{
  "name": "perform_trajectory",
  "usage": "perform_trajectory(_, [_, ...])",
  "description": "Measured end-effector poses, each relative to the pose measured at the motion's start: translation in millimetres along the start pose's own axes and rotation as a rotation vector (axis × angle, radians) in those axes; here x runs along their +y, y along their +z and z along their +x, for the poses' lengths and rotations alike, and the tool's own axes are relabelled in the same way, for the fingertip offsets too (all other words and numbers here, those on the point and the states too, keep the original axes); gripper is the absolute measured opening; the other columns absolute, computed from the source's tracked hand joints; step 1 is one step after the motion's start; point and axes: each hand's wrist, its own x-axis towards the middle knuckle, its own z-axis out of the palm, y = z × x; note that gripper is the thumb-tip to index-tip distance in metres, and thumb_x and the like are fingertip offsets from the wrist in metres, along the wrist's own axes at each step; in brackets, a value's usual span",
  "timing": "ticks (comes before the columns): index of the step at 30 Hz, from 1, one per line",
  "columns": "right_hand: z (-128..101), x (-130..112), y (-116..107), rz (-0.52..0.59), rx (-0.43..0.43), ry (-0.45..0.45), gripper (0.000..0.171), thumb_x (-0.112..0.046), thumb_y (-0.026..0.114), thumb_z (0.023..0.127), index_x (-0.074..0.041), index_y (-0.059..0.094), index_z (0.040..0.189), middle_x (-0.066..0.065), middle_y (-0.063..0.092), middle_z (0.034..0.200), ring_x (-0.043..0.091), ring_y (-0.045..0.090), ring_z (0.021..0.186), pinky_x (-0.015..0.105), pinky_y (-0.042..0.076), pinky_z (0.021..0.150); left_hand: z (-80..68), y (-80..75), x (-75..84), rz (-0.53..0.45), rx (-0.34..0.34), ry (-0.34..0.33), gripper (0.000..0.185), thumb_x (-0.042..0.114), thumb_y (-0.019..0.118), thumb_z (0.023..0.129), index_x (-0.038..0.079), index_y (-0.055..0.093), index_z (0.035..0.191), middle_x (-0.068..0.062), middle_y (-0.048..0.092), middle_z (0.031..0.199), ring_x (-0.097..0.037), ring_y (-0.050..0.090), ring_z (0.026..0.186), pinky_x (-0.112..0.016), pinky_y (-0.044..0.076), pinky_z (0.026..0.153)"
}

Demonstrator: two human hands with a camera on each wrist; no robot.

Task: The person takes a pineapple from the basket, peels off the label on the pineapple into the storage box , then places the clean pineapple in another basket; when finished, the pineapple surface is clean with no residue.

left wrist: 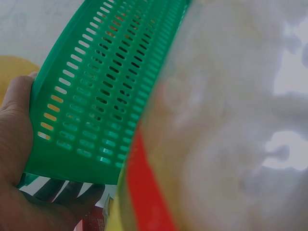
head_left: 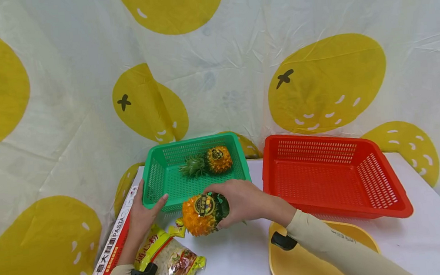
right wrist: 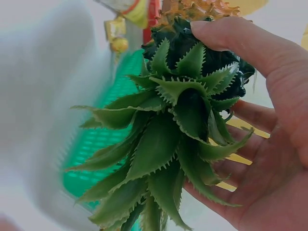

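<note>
My right hand (head_left: 241, 200) holds a small orange-and-green pineapple (head_left: 198, 216) with a dark round label, in front of the green basket (head_left: 169, 183). In the right wrist view its spiky green leaf crown (right wrist: 159, 139) points away from the orange end, and the thumb presses on the dark green part. With my left hand (head_left: 142, 214) I grip the near left corner of the basket; the left wrist view has the thumb at the rim and the fingers under the corner. Inside the basket a second pineapple (head_left: 219, 159) lies on its side, crown to the left.
A red basket (head_left: 306, 182) stands at the right, with a yellow-orange tray (head_left: 324, 257) in front, partly under my right sleeve. Near my left forearm lie a noodle bag (head_left: 176, 266) and a red-and-white pasta box (head_left: 115, 240). A patterned cloth (head_left: 223, 89) hangs behind the table.
</note>
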Motion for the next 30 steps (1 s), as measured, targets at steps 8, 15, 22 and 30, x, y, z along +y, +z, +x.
perform_trajectory(8, [-6,4,18,-0.007,-0.031,0.020,0.080,-0.046,0.095,0.075,-0.022,0.063,0.144,-0.007,0.071,0.124,0.016,0.063,0.111,0.040,0.056,0.086,1.9,0.5,-4.8,-0.005,0.007,0.018,0.110,0.051,0.080,0.094,0.028,0.006,0.172,-0.016,0.016,0.173,-0.045,0.023,0.154,-0.068,0.030,0.115])
perform_trajectory(15, [-9,10,31,0.016,-0.057,0.023,0.080,-0.043,0.096,0.075,-0.020,0.063,0.144,-0.007,0.070,0.123,0.015,0.063,0.109,0.035,0.055,0.090,1.0,0.3,-3.8,-0.007,0.006,0.011,0.110,0.049,0.079,0.094,0.027,0.005,0.172,-0.016,0.015,0.174,-0.044,0.019,0.155,-0.068,0.027,0.117])
perform_trajectory(22, [-11,18,45,0.055,-0.077,0.043,0.079,-0.041,0.097,0.075,-0.022,0.063,0.143,-0.008,0.069,0.122,0.013,0.062,0.107,0.037,0.054,0.092,0.4,0.1,-2.7,0.005,0.012,0.012,0.110,0.049,0.079,0.094,0.026,0.006,0.172,-0.016,0.015,0.174,-0.043,0.018,0.156,-0.069,0.025,0.117])
perform_trajectory(30, [-13,24,60,0.066,-0.086,0.040,0.079,-0.041,0.098,0.073,-0.023,0.064,0.141,-0.010,0.069,0.121,0.011,0.062,0.106,0.036,0.054,0.090,0.4,1.5,-1.4,0.004,0.019,0.008,0.110,0.049,0.080,0.094,0.025,0.007,0.172,-0.015,0.016,0.174,-0.042,0.018,0.156,-0.066,0.025,0.118])
